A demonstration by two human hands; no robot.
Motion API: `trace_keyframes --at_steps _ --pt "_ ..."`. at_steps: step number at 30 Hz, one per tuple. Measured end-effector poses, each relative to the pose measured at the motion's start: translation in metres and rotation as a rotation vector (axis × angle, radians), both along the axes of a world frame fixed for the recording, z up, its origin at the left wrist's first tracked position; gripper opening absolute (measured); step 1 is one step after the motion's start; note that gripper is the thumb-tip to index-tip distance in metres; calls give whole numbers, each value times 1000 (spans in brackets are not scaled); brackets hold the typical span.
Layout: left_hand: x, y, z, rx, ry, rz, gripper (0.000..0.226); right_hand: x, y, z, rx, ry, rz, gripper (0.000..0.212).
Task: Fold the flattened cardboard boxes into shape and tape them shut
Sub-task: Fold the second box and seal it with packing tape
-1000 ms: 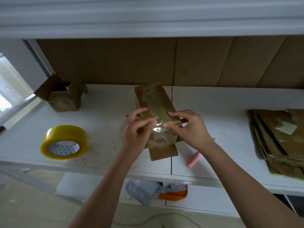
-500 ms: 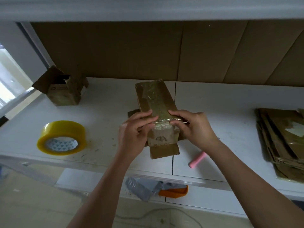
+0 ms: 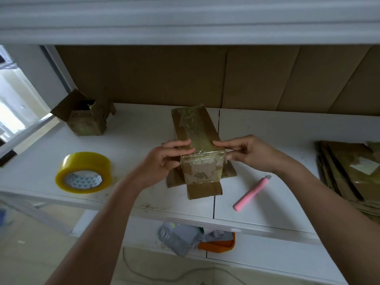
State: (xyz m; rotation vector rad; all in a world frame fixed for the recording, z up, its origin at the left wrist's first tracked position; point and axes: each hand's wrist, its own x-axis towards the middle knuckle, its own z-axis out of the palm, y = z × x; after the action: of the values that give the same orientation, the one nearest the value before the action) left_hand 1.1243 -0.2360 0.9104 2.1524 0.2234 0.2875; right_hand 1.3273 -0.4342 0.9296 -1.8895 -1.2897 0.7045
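A long brown cardboard box point(image 3: 197, 128) lies on the white shelf point(image 3: 139, 136), its near end facing me. Glossy clear tape runs along its top and down over that end. My left hand point(image 3: 164, 161) holds the box's near left corner, fingertips on the taped top edge. At the near right corner my right hand point(image 3: 253, 153) holds it too, fingers on top and thumb at the side. The box's bottom flaps stick out flat beneath it. A stack of flattened cardboard boxes point(image 3: 349, 171) lies at the right.
A yellow tape roll point(image 3: 84, 171) lies on the shelf at the left. Right of the box is a pink cutter point(image 3: 251, 193). A small open box point(image 3: 86, 118) stands at the back left. Cardboard sheets line the back wall. Grey bags point(image 3: 176, 237) and an orange tray point(image 3: 218, 246) sit below.
My hands were pinching the tape together at the middle of the box's near top edge. They have slid apart to its left and right corners, and the tape now lies flat.
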Motion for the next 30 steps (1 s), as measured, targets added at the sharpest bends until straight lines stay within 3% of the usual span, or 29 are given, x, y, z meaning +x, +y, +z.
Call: trace_keyframes --at_steps 6,10,12,16,21,26,30 --pt "10 -11 -6 -95 -174 133 44 -13 6 -18 233 74 -142 43" --pt "12 -13 -17 -8 -247 197 41 -28 11 -36 388 -266 -228 38" --pt "12 -16 -22 30 -268 242 40 -32 11 -42 436 -344 -261 36" --pt "10 -14 -24 -8 -246 191 46 -19 2 -34 376 -126 -116 54" --pt "15 -19 -29 42 -317 295 44 -26 12 -51 492 -438 -228 44" --pt "15 -17 -30 46 -354 241 39 -23 7 -53 490 -352 -194 49" --pt "19 -21 -23 137 -361 304 26 -30 16 -47 481 -257 -278 41"
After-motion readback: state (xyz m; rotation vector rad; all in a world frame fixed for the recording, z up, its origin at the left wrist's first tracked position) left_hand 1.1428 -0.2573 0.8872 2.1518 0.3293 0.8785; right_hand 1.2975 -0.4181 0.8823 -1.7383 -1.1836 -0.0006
